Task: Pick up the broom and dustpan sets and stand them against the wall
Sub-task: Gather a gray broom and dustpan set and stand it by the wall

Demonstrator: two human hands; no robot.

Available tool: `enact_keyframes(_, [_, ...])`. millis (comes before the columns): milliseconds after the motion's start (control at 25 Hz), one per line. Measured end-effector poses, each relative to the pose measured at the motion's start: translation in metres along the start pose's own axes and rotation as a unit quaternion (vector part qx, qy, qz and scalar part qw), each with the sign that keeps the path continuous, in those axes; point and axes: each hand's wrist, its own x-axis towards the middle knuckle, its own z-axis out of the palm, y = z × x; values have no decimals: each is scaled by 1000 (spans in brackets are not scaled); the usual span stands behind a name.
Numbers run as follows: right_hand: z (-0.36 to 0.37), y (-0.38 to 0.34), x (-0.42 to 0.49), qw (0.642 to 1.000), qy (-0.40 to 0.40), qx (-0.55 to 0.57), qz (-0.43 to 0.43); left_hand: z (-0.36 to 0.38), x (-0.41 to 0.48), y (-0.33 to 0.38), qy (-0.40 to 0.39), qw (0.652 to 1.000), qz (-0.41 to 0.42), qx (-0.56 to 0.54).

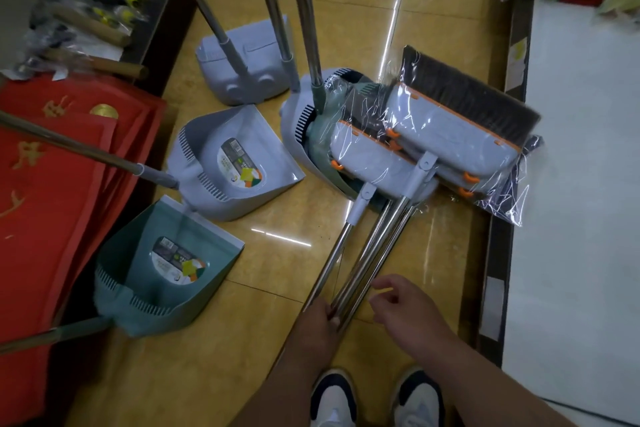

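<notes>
My left hand (pixel 320 321) grips a bundle of steel broom handles (pixel 367 260) near my feet. Their grey, orange-trimmed broom heads (pixel 446 135) lie in clear plastic wrap on the floor, dark bristles pointing away to the right. My right hand (pixel 403 308) hovers just right of the handles, fingers loosely curled, holding nothing. A grey dustpan (pixel 239 163) and a green dustpan (pixel 166 270) lie tilted on the floor at the left, each with a label inside. Another grey dustpan (pixel 242 73) stands further back, and a grey one (pixel 298 114) leans beside the broom heads.
Red mats (pixel 59 163) are stacked at the left edge. A dark shelf with bagged tools (pixel 100 0) stands at the upper left. A white shelf surface (pixel 575 184) with a dark rim runs along the right. My two shoes (pixel 374 399) stand on the yellow tile floor.
</notes>
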Motion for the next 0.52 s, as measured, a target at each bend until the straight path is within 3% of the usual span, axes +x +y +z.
enact_keyframes(80, [-1, 1, -1, 1000, 7, -12, -3, -5, -9, -2, 6, 999, 42, -32])
enact_keyframes(160, [1, -4, -9, 997, 25, -59, -33, -18, -23, 6, 62, 993, 81, -63])
enact_keyframes(320, [3, -34, -35, 940, 102, -236, -225, -81, -55, 51, 181, 975, 125, 14])
enact_keyframes(520, [-15, -137, -93, 889, 154, -137, -409, -178, -134, 136, 152, 959, 124, 204])
